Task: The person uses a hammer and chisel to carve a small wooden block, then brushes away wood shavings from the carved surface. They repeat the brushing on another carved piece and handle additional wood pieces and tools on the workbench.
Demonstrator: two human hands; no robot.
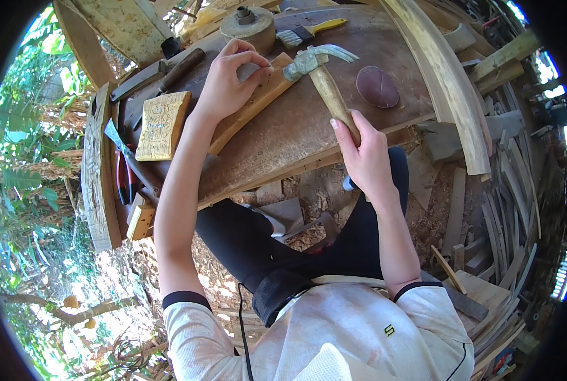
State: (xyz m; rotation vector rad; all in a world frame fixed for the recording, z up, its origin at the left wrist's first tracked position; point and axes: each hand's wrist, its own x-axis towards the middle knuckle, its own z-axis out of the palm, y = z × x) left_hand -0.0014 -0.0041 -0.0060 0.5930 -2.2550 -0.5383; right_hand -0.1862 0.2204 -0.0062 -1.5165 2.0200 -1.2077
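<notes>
My left hand [229, 86] pinches something too small to make out at the upper part of a narrow wooden board [236, 127] lying on the bench. My right hand [366, 152] grips the wooden handle of a claw hammer [326, 89], whose metal head is just beside my left fingertips, over the board's end. A yellow-handled paintbrush [324, 25] lies behind the hammer, and a reddish-brown oval disc [377, 86] lies to its right.
The workbench [283, 146] holds a yellowish carved block [161, 127], a scraper [115, 136], red pliers [123, 174], planks at left and a round metal object [247, 32]. Long curved boards [461, 114] cross the right side. Stacked scrap wood [505, 222] fills the right floor.
</notes>
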